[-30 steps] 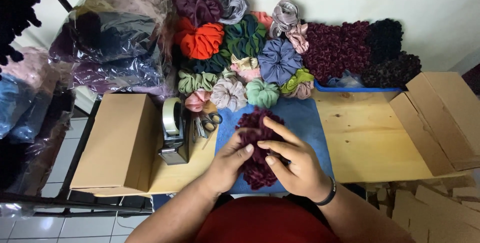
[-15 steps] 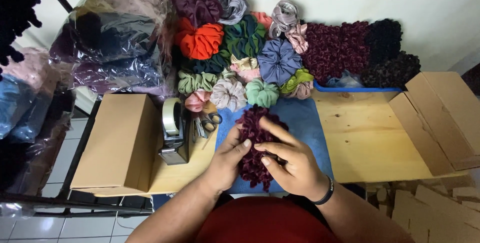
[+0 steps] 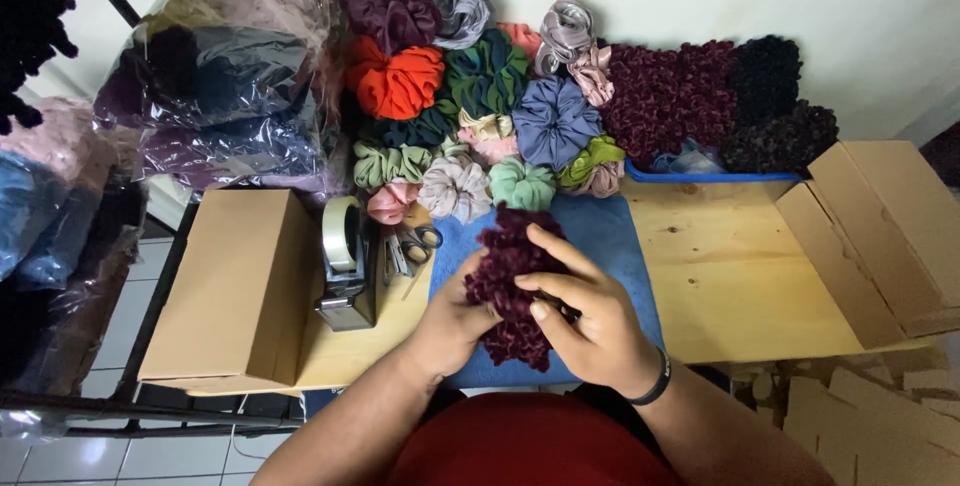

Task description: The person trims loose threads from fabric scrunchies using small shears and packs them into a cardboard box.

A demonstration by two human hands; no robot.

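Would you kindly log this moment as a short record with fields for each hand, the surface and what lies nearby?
Left hand: left hand grips the maroon scrunchie from its left side
Right hand: right hand holds the same scrunchie, fingers across its front
Surface: blue cloth on a wooden table
Nearby: tape dispenser, scissors, closed cardboard box
Behind: pile of coloured scrunchies

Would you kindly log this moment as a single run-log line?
left hand: grips maroon scrunchie | right hand: fingers on scrunchie | under: blue mat | left of it: tape dispenser
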